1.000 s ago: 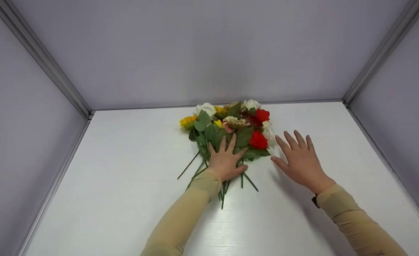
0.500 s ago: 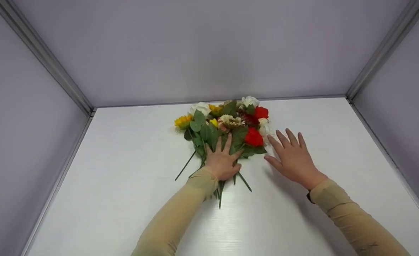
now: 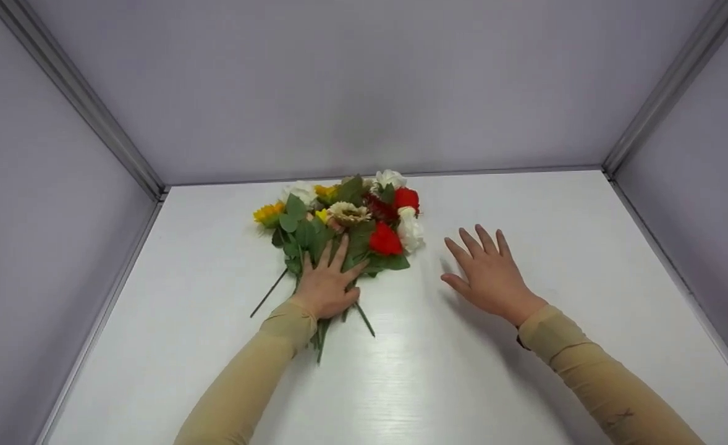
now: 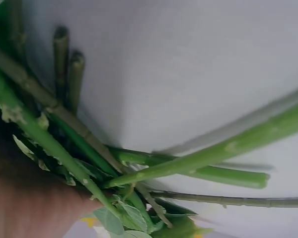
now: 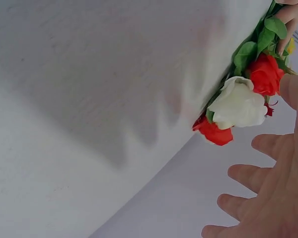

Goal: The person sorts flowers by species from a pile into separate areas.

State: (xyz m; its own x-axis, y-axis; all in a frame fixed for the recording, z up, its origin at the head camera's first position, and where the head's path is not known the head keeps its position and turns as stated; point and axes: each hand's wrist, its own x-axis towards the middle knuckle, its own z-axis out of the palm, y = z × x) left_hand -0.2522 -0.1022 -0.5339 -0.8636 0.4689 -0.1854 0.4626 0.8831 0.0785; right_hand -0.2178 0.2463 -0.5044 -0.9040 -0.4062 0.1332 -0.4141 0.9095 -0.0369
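Observation:
A bunch of flowers lies on the white table (image 3: 500, 377), with red blooms (image 3: 386, 239), white blooms (image 3: 410, 230), a yellow sunflower (image 3: 269, 214), a cream bloom (image 3: 348, 213) and green leaves. My left hand (image 3: 327, 290) rests on the leaves and upper stems with its fingers spread. Green stems (image 3: 365, 320) stick out beneath it toward the front; the left wrist view shows several crossing stems (image 4: 228, 144) close up. To the right of the bunch, apart from it, my right hand (image 3: 490, 278) hovers above the table with spread fingers, touching nothing.
Pale panels (image 3: 364, 86) wall the table at the back and both sides. Grey metal strips (image 3: 86, 105) run along their corners. The bunch lies near the back edge, left of the middle.
The bunch has slid left across the table together with my left hand. My right hand has shifted a little left too, and the gap between it and the flowers has widened.

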